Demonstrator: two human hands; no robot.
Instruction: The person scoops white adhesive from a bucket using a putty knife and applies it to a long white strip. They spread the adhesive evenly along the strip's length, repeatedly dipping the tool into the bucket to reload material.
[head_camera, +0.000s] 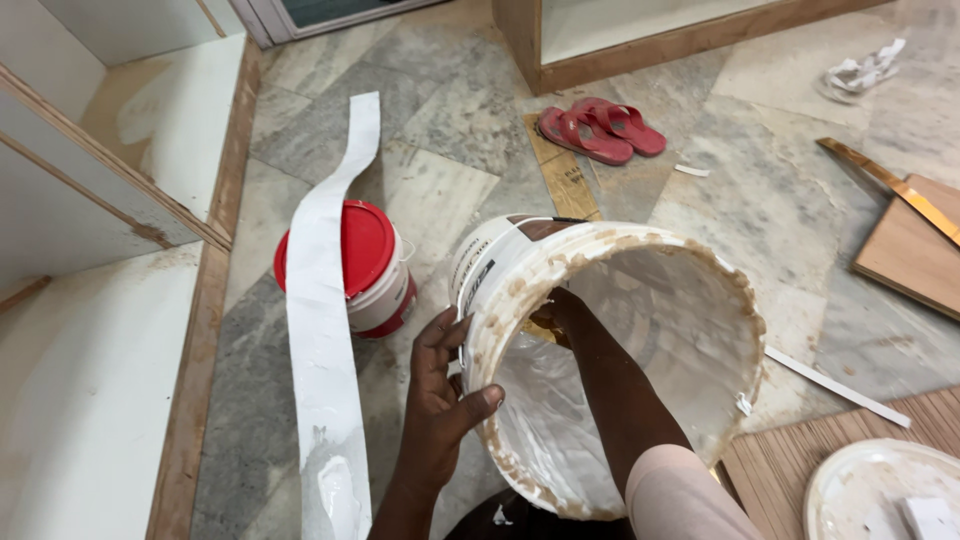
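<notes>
Gripping the rim of a large white bucket (610, 360), the left hand (440, 410) has its thumb hooked over the crusted edge and its fingers (440, 335) spread along the outside wall, so it is clenched on the bucket. The bucket is tipped with its mouth toward the camera, and its rim is caked with brownish dried residue while the inside wall is smeared white. It sits low over the marble floor (450, 120), near the lower middle of the view.

The right hand (560, 312) is thrust deep inside the bucket, at the upper left of the inner wall, with the forearm running down to a pale sleeve (690, 495) at the bottom edge. Whether its fingers are curled on anything cannot be told, since they are pressed into shadow against the wall.

Just left of the bucket stands a smaller white tub with a red lid (350, 265). A long white strip (325, 330) lies across that lid and runs down the floor toward the bottom edge. Farther back a pair of red sandals (600, 130) rests on the floor beside a piece of brown cardboard (565, 175). A round white lid (880, 490) lies on a striped wooden board (780, 465) at the lower right corner.
</notes>
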